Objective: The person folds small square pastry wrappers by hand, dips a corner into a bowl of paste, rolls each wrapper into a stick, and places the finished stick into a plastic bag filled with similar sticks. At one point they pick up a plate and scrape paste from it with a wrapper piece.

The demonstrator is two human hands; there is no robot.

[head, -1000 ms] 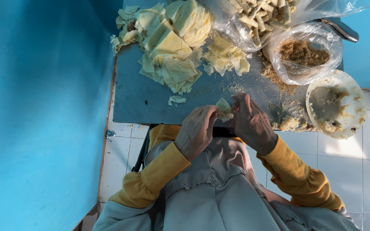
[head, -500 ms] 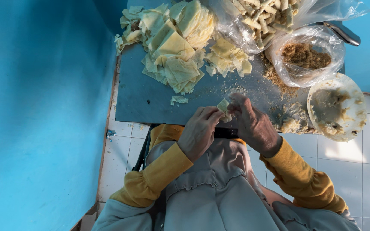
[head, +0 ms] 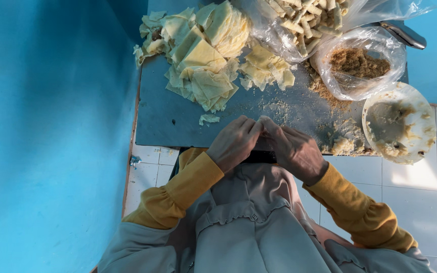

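Observation:
My left hand (head: 234,142) and my right hand (head: 293,150) meet fingertip to fingertip over the near edge of a dark blue-grey board (head: 168,116). Between the fingers a small pale piece of wrapper (head: 262,121) is pinched; most of it is hidden by the fingers. Both wrists wear yellow sleeves. A heap of pale yellow thin wrappers (head: 206,55) lies at the far left of the board, and one loose scrap (head: 209,119) lies just left of my left hand.
A clear bag of brown crumbly filling (head: 358,63) stands far right, with another bag of small rolled pieces (head: 304,20) behind it. A white bowl (head: 399,124) smeared with paste sits on the white tiled floor (head: 416,197). A blue wall (head: 46,126) runs along the left.
The pale piece that showed between my hands is now nearly covered as the fingers closed over it. My hands shifted slightly forward onto the board's edge.

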